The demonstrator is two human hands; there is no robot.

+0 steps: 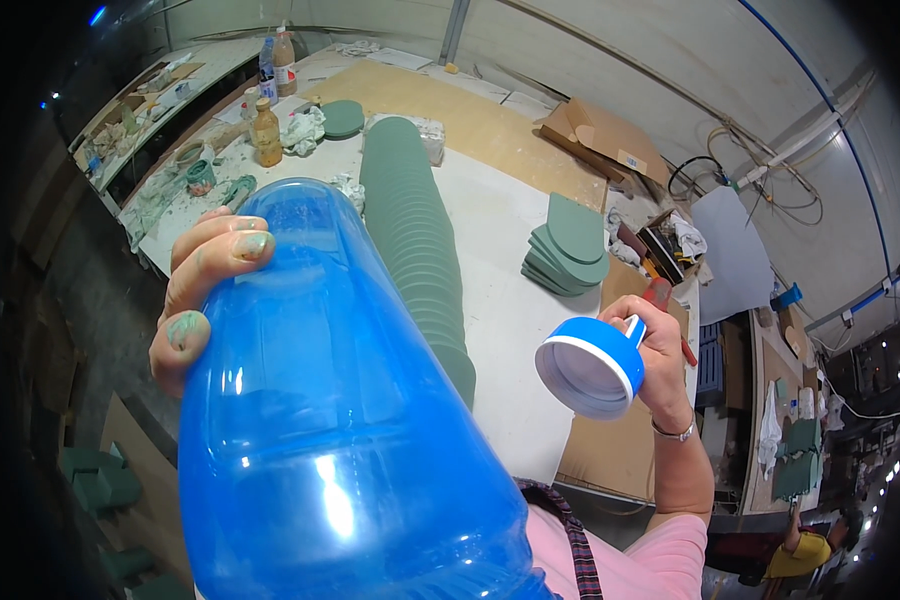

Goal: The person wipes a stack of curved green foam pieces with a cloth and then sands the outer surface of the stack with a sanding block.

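A large translucent blue water bottle fills the near left, very close and tilted, its base pointing away over the table. My left hand, with green smears on its fingers, wraps round the bottle's far end from the left. My right hand is raised to the right of the bottle and closed round the white loop of a blue-and-white screw cap. The cap is off the bottle, its hollow underside turned partly toward me. The bottle's mouth lies outside the view.
A long overlapping row of green rounded plates runs along the white worktable. A smaller green pile lies at right. Behind are bottles, a cardboard box and crumpled cloths. A person in yellow is far right.
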